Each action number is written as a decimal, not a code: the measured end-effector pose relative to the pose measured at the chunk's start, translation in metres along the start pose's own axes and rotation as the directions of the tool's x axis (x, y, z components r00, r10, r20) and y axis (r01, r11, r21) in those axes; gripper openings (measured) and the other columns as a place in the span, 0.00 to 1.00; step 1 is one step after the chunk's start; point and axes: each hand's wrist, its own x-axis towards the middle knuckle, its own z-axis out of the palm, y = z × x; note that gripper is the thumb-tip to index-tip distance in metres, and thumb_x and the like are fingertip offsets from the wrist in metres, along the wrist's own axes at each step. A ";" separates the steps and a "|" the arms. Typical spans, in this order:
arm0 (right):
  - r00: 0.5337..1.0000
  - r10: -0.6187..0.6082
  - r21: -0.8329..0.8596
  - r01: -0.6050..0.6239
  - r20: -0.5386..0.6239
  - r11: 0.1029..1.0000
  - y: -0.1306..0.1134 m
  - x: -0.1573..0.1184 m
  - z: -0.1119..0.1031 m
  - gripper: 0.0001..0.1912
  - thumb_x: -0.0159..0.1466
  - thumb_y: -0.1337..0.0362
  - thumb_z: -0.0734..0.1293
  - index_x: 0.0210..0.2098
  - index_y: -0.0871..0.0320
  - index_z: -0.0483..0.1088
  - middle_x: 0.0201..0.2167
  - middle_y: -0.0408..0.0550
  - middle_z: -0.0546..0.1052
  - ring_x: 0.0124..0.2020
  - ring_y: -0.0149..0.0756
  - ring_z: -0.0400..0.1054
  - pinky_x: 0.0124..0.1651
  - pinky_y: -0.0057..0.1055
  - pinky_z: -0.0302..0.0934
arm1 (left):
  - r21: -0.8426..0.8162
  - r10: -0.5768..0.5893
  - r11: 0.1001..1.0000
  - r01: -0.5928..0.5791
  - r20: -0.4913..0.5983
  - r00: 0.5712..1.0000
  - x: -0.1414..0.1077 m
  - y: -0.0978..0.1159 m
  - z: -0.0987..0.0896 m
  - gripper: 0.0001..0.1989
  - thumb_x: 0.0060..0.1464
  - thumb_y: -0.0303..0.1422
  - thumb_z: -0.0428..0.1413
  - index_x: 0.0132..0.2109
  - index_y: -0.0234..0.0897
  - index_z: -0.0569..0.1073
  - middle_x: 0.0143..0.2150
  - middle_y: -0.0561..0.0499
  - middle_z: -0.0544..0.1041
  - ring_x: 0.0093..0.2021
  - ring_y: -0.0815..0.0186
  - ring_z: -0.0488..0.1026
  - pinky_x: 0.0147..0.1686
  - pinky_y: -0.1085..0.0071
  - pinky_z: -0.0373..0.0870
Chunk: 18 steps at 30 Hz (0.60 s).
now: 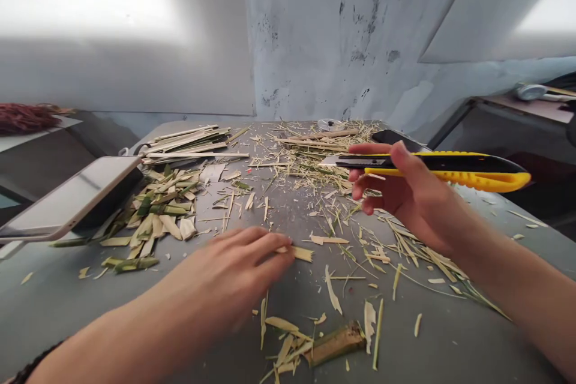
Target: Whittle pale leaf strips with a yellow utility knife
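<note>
My right hand (405, 192) holds a yellow and black utility knife (477, 171) between thumb and fingers, raised above the table. Its blade is out and points left. Low over the table, my left hand (252, 264) has its fingertips closed on a short, pale bamboo strip (302, 253); part of the strip is hidden under the fingers. Nearer to me lies a split piece of bamboo (337, 343) with small shavings beside it. Thin bamboo shavings (328, 177) are scattered over the tabletop around both hands.
On the left, a phone (72, 195) leans on a dark support beside a heap of bamboo chips (166, 216). Longer bamboo strips (193, 141) lie behind it. A dark flat object (396, 139) rests at the back right of the grey table (216, 336), near the wall.
</note>
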 end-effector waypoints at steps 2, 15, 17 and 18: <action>0.998 0.049 -0.078 -0.045 0.050 0.996 -0.001 -0.001 0.003 0.25 0.67 0.44 0.68 0.56 0.51 0.71 0.44 0.50 0.77 0.37 0.34 0.73 0.30 0.26 0.70 | 0.037 -0.027 0.999 0.027 -0.004 1.000 0.000 0.013 0.000 0.24 0.60 0.20 0.51 0.62 0.36 0.70 0.62 0.44 0.76 0.56 0.52 0.76 0.52 0.55 0.76; 0.997 -0.018 -0.543 0.055 0.073 0.838 0.017 -0.038 0.030 0.15 0.70 0.50 0.66 0.52 0.49 0.68 0.27 0.38 0.74 0.24 0.30 0.71 0.27 0.26 0.66 | 0.059 -0.110 0.992 0.113 -0.046 0.993 0.018 0.025 0.014 0.23 0.63 0.18 0.49 0.63 0.32 0.69 0.55 0.40 0.78 0.50 0.53 0.77 0.48 0.57 0.78; 0.980 -0.188 -0.646 0.186 0.067 0.740 0.024 -0.040 0.032 0.09 0.69 0.54 0.68 0.47 0.49 0.71 0.31 0.40 0.78 0.28 0.32 0.74 0.31 0.27 0.69 | 0.050 -0.051 0.997 0.057 -0.109 0.993 0.017 0.019 0.012 0.22 0.65 0.19 0.46 0.63 0.30 0.69 0.58 0.39 0.77 0.54 0.51 0.76 0.52 0.55 0.77; 0.959 -0.269 -0.694 0.255 0.091 0.674 0.028 -0.040 0.032 0.07 0.69 0.57 0.68 0.46 0.48 0.71 0.32 0.41 0.80 0.29 0.33 0.76 0.31 0.27 0.69 | 0.036 -0.023 0.999 0.029 -0.144 0.989 0.016 0.016 0.012 0.21 0.66 0.20 0.46 0.62 0.30 0.70 0.59 0.40 0.78 0.55 0.51 0.76 0.54 0.55 0.76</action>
